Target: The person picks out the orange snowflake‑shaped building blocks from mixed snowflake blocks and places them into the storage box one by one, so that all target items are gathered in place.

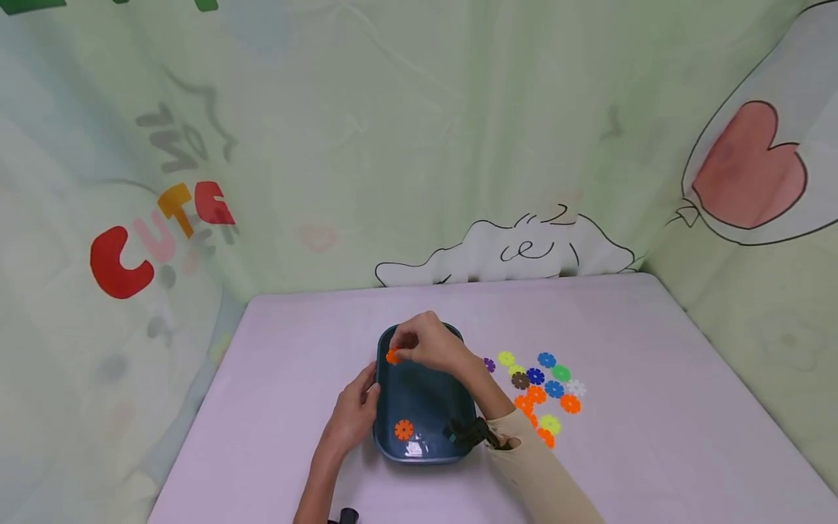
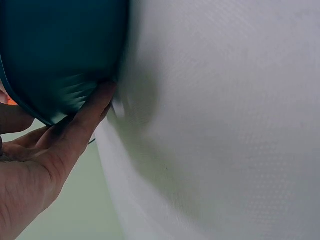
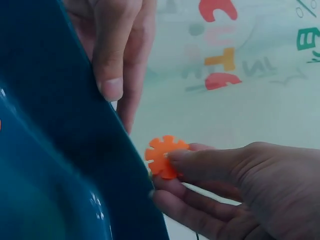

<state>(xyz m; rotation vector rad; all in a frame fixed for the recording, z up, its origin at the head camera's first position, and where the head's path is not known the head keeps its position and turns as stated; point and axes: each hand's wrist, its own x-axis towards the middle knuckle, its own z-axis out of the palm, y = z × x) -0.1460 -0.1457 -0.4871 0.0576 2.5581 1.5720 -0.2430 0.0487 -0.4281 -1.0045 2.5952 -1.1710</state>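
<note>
An orange disc point(image 1: 393, 356) was pinched between thumb and fingers of the right hand point(image 1: 428, 343), by the blue tray's point(image 1: 425, 397) far left edge. The left hand point(image 1: 356, 413) gripped its side, thumb at the rim. A second orange disc point(image 1: 404, 430) lay inside; coloured discs point(image 1: 553, 388) lay right, on the tabletop point(image 1: 294, 349).

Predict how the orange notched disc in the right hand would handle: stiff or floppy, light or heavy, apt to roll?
The orange notched disc is probably stiff: it looks flat while the right hand pinches it. It is likely light, being much smaller than the hand. Its notches might make any rolling bumpy.
</note>
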